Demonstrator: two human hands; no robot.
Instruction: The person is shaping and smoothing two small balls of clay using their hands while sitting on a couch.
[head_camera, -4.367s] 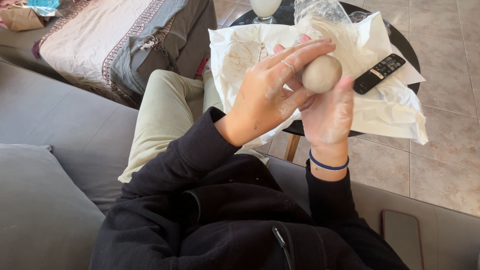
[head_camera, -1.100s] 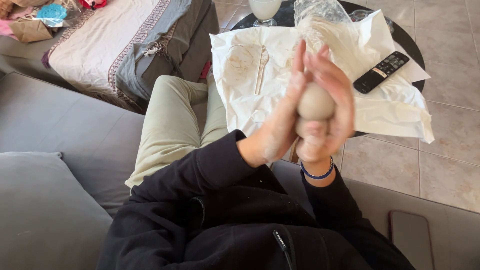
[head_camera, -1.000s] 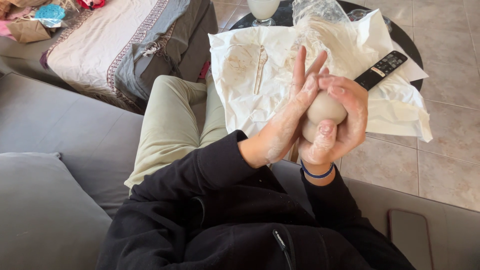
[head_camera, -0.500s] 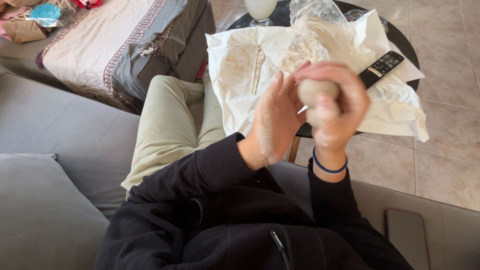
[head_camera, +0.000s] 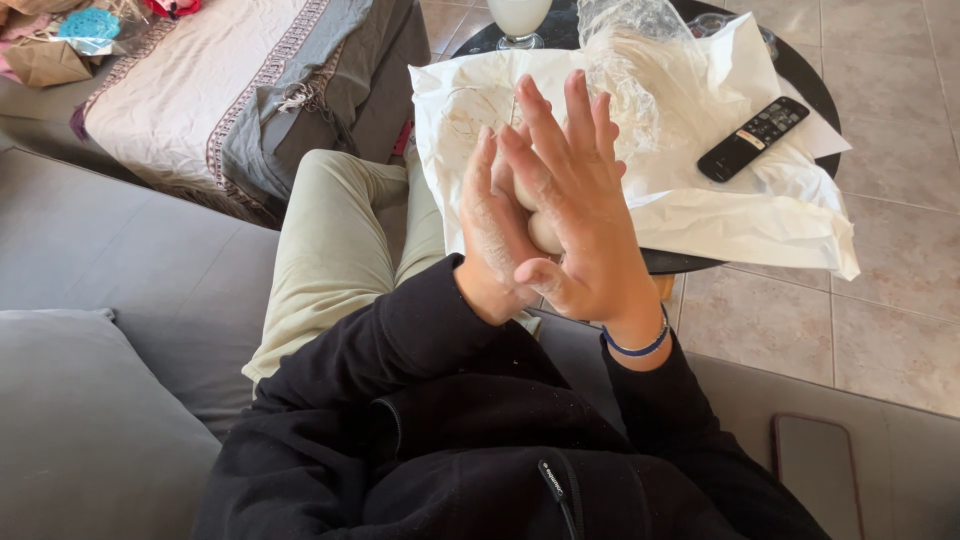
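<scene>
Both palms are now flattening together, the right hand (head_camera: 585, 215) and left hand (head_camera: 495, 235) pressing the dough ball (head_camera: 543, 232) between them, fingers splaying straight.

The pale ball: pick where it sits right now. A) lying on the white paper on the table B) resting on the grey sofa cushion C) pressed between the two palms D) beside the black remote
C: the pale ball shows only as a sliver between the left hand and the right hand, whose flat palms press together above the white paper.
</scene>
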